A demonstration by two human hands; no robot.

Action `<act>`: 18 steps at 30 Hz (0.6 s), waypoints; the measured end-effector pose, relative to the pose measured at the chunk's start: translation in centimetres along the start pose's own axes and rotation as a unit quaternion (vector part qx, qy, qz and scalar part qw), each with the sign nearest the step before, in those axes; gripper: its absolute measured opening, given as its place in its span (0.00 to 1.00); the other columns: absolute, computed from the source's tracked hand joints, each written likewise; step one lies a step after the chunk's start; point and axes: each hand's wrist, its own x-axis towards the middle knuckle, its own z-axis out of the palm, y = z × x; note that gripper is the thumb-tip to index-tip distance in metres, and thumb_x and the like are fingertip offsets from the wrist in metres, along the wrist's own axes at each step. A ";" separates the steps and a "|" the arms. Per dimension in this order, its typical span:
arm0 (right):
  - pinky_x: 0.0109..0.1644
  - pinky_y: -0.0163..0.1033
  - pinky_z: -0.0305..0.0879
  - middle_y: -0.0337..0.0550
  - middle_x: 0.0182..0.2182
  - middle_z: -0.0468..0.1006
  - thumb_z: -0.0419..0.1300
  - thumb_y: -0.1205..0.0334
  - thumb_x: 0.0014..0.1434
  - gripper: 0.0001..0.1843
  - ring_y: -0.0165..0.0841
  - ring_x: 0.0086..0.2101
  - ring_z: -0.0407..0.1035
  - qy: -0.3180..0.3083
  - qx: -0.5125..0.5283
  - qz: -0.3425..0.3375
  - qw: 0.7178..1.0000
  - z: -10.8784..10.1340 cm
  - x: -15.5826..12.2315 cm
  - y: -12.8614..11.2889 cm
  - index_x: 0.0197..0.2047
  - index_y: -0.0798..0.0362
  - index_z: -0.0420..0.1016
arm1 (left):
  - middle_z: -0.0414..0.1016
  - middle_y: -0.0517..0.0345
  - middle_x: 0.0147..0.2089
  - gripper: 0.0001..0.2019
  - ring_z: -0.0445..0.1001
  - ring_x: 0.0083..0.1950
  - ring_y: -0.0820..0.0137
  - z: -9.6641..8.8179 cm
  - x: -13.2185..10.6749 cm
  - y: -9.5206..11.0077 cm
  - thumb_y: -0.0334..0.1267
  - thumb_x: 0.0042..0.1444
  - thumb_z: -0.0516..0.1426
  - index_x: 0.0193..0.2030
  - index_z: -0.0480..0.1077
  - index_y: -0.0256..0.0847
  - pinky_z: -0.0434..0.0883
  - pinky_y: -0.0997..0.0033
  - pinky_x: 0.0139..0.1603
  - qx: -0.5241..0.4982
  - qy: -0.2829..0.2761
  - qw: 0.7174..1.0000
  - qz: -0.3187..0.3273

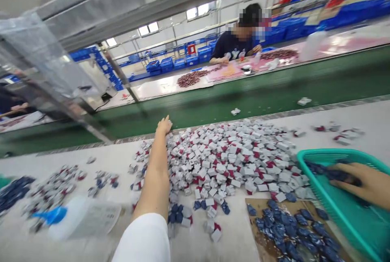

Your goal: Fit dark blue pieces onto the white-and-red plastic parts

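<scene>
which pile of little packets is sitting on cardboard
The dark blue packets at lower right, on the brown cardboard sheet beside the teal basket. The big white-and-red pile and the other heaps lie directly on the pale bench top.

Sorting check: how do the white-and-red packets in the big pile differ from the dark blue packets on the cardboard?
The white-and-red packets look matte and boxy; the dark blue packets look glossy and rounded. The white-and-red packets lie in a thick heap on the bench, the dark blue packets spaced out on a cardboard sheet. Both lie loose and are about equally small.
</scene>
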 end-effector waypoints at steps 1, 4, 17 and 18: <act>0.28 0.49 0.58 0.52 0.24 0.70 0.54 0.29 0.55 0.28 0.37 0.21 0.64 -0.013 -0.005 -0.003 1.000 -0.1 -0.3 0.3 0.31 0.46 0.76 | 0.69 0.46 0.58 0.19 0.70 0.56 0.58 0.5 0.7 -0.3 0.43 0.62 0.57 0.57 0.67 0.38 0.69 0.49 0.57 0.006 -0.011 1.000 -0.010; 0.28 0.45 0.59 0.49 0.24 0.71 0.55 0.45 0.63 0.16 0.35 0.22 0.64 -0.022 -0.019 0.000 1.000 -0.4 -1.4 -0.1 0.31 0.46 0.73 | 0.71 0.48 0.54 0.16 0.72 0.52 0.61 1.2 1.9 -1.6 0.43 0.62 0.57 0.53 0.69 0.37 0.72 0.52 0.53 0.018 -0.027 0.999 -0.034; 0.27 0.37 0.55 0.43 0.23 0.73 0.56 0.55 0.64 0.12 0.32 0.22 0.64 -0.034 -0.005 0.011 0.999 -2.5 -3.4 -4.4 0.37 0.51 0.79 | 0.63 0.63 0.28 0.22 0.60 0.27 0.74 -2.7 -11.6 -0.9 0.55 0.52 0.57 0.44 0.69 0.39 0.59 0.76 0.24 -0.259 0.057 0.964 -0.003; 0.26 0.36 0.53 0.42 0.21 0.71 0.55 0.53 0.64 0.14 0.31 0.21 0.63 -0.036 0.002 0.016 0.999 -2.9 -3.7 -4.8 0.38 0.51 0.79 | 0.62 0.63 0.28 0.26 0.59 0.26 0.75 -2.7 -14.2 -0.5 0.58 0.48 0.59 0.44 0.70 0.38 0.57 0.77 0.22 -0.317 0.041 0.947 -0.009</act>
